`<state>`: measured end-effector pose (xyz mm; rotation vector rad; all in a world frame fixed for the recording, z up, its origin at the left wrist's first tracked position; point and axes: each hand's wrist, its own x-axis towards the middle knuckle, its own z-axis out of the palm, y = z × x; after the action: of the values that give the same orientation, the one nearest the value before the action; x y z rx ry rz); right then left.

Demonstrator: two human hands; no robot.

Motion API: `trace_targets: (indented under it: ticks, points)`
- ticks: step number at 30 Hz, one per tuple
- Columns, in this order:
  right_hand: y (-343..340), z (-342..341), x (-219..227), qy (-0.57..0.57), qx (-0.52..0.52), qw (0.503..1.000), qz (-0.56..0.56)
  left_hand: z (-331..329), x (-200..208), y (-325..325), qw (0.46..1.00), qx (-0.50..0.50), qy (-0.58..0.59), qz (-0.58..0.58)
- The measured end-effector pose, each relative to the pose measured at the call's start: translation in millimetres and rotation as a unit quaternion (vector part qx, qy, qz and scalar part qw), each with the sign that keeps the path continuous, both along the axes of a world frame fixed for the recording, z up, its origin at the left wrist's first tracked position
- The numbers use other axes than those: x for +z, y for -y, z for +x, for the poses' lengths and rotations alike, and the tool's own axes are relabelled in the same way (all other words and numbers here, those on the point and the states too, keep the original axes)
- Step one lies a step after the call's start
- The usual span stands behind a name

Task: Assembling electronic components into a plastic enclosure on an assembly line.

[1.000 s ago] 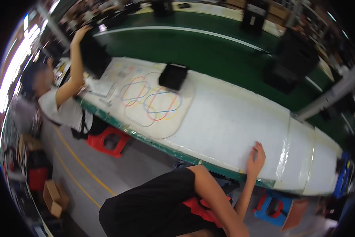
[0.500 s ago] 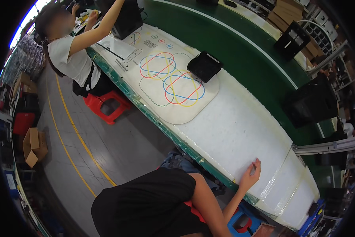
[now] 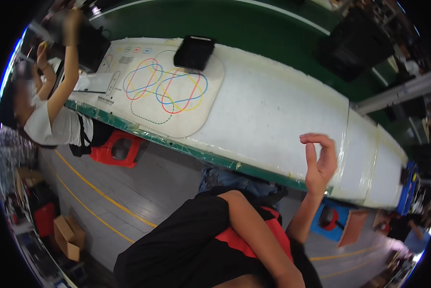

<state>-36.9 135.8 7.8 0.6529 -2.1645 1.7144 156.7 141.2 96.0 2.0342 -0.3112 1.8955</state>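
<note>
My right hand [image 3: 324, 165] is raised over the near edge of the white work table [image 3: 273, 110]. Its thumb stands apart from the curved fingers, and nothing is between them. My left forearm [image 3: 258, 235] crosses in front of my body towards the lower edge, and its hand is out of the picture. Farther left on the table lies a pale mat [image 3: 196, 122] printed with coloured loops. A black open tray [image 3: 194, 52] rests on the mat's far edge.
At the left, a co-worker [image 3: 62, 126] in a white shirt reaches toward a black box-shaped unit [image 3: 83, 45]. Red stool [image 3: 114, 151] and blue stool [image 3: 328, 221] stand by the table's near side. An open cardboard box [image 3: 69, 237] sits on the floor.
My view has turned, so the table lies more level across it. My right hand has lifted from near the tabletop, its fingers now more clearly apart from the thumb. The co-worker's arm has moved.
</note>
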Motion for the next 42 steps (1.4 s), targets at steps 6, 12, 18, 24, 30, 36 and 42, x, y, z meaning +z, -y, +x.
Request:
trace_targets:
  ticks: [6,12,18,24,30,36,42]
  points:
    - [-43.6,50.0,105.9,-0.191,0.177,0.965,0.019,34.3,-21.6,-14.8,0.997,0.077,0.005,-0.027]
    - [6.5,110.9,129.7,-0.136,0.167,0.976,0.037,-6.4,-36.8,19.9,0.990,0.052,0.009,-0.133]
    - [42.6,99.4,149.5,-0.065,0.190,0.978,0.059,-57.5,-35.0,72.7,0.972,0.053,0.035,-0.226]
    - [48.9,62.6,162.1,-0.013,0.224,0.970,0.097,-105.1,-51.1,112.6,0.948,0.141,0.066,-0.277]
    - [64.2,59.9,181.6,0.017,0.293,0.950,0.107,-118.1,-117.9,211.0,0.794,0.306,0.204,-0.484]
    - [20.1,73.1,196.6,0.035,0.318,0.939,0.123,-103.2,-141.1,278.1,0.661,0.463,0.452,-0.379]
    - [40.7,62.6,208.1,0.070,0.318,0.933,0.151,-113.5,-191.0,314.8,0.263,0.701,0.499,-0.436]
